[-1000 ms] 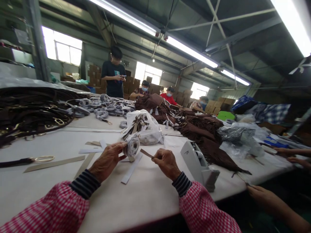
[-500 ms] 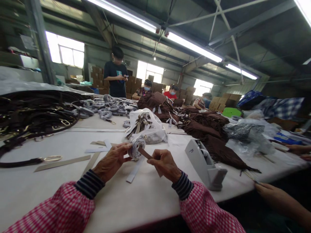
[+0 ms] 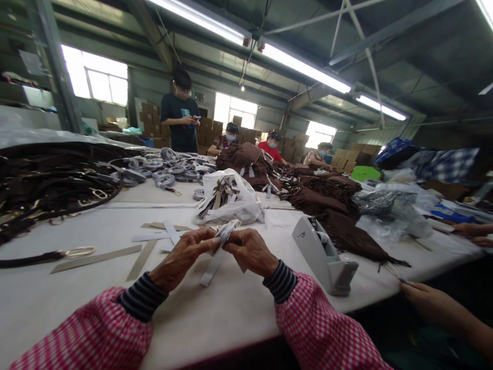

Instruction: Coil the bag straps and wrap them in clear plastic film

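Between my two hands is a small coil wrapped in pale grey material, turned nearly edge-on. My left hand is closed on its left side. Against the coil's right side, my right hand pinches a brown-grey strip, whose tail shows below the fingers; the rest of the strip is hidden. Below the coil is a whitish strip. More flat strips lie to the left of my left hand. Behind the coil sits a clear plastic bag full of similar strips.
A grey-white tape dispenser stands right of my right hand. Dark straps with metal buckles heap at left, wrapped coils behind. Brown fringed pieces pile at right. Another person's hand is at the right edge.
My right hand has moved left and up to the coil, bringing the strip against it. The coil has turned from showing its round opening to nearly edge-on.
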`<state>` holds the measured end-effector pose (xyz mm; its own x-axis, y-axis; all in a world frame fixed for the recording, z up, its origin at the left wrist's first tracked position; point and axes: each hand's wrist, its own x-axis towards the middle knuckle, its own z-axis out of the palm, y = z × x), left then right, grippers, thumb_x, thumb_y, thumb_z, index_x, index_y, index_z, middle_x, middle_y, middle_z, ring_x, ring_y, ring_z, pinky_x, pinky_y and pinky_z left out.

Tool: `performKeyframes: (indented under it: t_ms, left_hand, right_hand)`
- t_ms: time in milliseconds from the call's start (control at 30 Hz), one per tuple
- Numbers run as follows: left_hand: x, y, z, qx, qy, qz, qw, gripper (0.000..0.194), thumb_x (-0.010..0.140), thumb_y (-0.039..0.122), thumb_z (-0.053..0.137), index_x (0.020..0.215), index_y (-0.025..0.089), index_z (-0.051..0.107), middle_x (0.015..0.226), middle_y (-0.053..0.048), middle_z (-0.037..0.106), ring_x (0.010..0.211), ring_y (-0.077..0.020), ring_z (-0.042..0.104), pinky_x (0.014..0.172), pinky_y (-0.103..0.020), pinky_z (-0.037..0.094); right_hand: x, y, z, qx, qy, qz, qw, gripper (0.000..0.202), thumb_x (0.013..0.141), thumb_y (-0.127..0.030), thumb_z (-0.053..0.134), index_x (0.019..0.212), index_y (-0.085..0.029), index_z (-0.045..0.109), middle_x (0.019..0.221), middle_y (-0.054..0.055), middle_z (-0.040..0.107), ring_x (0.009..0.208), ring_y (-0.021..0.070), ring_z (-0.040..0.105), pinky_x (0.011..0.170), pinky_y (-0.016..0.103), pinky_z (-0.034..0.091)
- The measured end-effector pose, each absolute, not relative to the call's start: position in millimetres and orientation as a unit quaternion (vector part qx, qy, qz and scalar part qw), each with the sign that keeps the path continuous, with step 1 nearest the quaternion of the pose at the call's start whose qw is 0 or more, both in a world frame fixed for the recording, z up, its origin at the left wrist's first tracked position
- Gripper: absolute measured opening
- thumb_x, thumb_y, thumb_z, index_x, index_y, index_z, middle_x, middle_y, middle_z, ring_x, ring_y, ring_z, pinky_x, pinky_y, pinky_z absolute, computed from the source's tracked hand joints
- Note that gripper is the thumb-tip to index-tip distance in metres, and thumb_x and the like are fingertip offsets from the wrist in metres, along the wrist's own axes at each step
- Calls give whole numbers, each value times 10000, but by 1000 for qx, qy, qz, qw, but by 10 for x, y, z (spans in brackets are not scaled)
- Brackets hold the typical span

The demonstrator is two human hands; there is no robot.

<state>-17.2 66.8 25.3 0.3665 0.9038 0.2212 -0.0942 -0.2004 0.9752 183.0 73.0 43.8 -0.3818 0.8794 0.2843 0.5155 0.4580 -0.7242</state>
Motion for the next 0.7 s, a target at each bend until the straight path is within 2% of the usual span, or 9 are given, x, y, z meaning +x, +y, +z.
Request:
performKeyframes:
  t_ms: [100, 200, 267, 367, 433, 533, 600, 700]
  left_hand:
    - [-180, 662, 273, 627, 339, 461, 529, 244, 863, 404, 746, 841, 163, 721, 815, -5, 619, 814, -184, 487, 782, -314, 386]
    - [-196, 665, 297, 628, 343, 467, 519, 276, 877, 418, 722, 777, 163, 689, 776, 2, 589, 786, -176, 465, 766, -309, 375]
    - [-202, 657, 323, 629, 339, 470, 519, 292, 869, 420, 724, 737, 166, 662, 745, 11, 569, 763, -170, 453, 751, -304, 368]
    - [-169, 618, 383, 638, 325, 451, 533, 306, 852, 420, 727, 705, 168, 634, 704, 19, 553, 732, -164, 451, 731, -302, 363]
    - [-108, 584, 423, 650, 324, 430, 537, 308, 843, 426, 722, 704, 167, 629, 687, 23, 544, 714, -161, 449, 711, -301, 357]
    - [39, 538, 444, 680, 352, 393, 509, 279, 832, 428, 710, 748, 173, 635, 686, 31, 522, 686, -160, 431, 663, -300, 334]
    - [161, 506, 408, 733, 369, 378, 429, 225, 839, 395, 693, 787, 185, 629, 733, 21, 539, 722, -177, 450, 676, -312, 345]
    - [363, 437, 268, 834, 344, 358, 241, 123, 888, 304, 632, 829, 203, 593, 872, -18, 590, 885, -230, 490, 796, -359, 393]
  right_hand:
    - [1875, 727, 343, -409, -759, 343, 374, 208, 897, -323, 645, 773, -165, 698, 663, -30, 570, 620, 127, 535, 583, 232, 414]
    - [2023, 675, 201, -409, -701, 405, 421, 279, 976, -395, 529, 1004, -159, 675, 674, -21, 588, 518, 128, 530, 467, 229, 410]
    - [2141, 606, 98, -417, -700, 344, 466, 281, 971, -312, 520, 1194, -175, 623, 770, -3, 634, 545, 132, 558, 460, 225, 424]
    - [2255, 433, -5, -377, -790, 105, 471, 398, 927, -139, 564, 1320, -208, 561, 1010, 54, 677, 726, 148, 625, 628, 261, 513]
    - [2266, 282, -17, -322, -841, -29, 434, 314, 967, -78, 526, 1251, -197, 590, 1043, 75, 686, 807, 167, 639, 718, 288, 520]
    - [2241, 60, 0, -268, -864, -149, 399, 220, 1014, -43, 455, 1004, -173, 632, 857, 60, 675, 738, 177, 609, 664, 291, 479]
    - [2244, -53, -20, -258, -861, -197, 391, 235, 1013, -40, 455, 926, -168, 632, 787, 50, 654, 675, 174, 575, 611, 292, 449]
    - [2307, -161, -134, -285, -844, -196, 410, 241, 1000, -33, 480, 917, -179, 652, 870, 63, 684, 738, 179, 613, 641, 287, 487]
